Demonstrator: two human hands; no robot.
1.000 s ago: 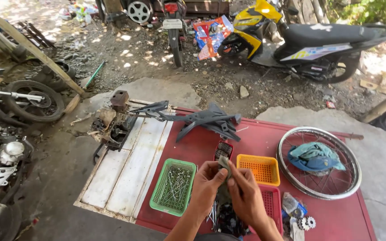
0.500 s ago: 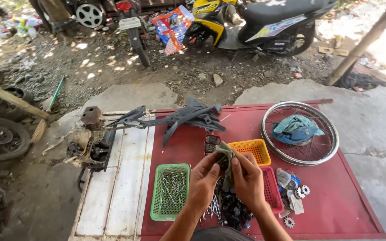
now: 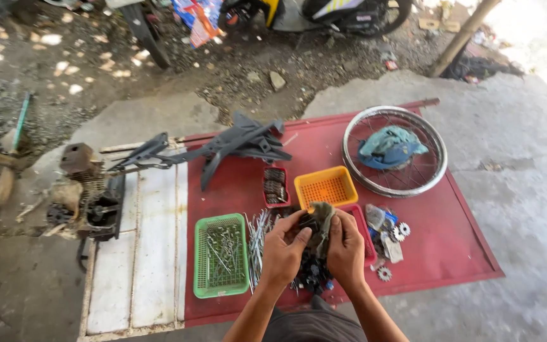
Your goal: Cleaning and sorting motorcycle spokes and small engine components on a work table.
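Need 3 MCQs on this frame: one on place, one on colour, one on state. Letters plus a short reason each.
1. Where does the blue rag lie?
A. In the green basket
B. Inside the spoked wheel rim
C. On the bare concrete

2. What colour is the empty basket just beyond the hands?
A. Orange
B. White
C. Black

3. What are the hands doing?
A. Resting flat on the sheet
B. Lifting the rim
C. Left hand and right hand together grip a dark part wrapped in a cloth

Answers: 1 B, the rag sits within the rim's ring. 2 A, its mesh is orange. 3 C, both hands close on cloth and part.

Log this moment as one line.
left hand: holds small dark part | right hand: holds rag against it | below: red tray
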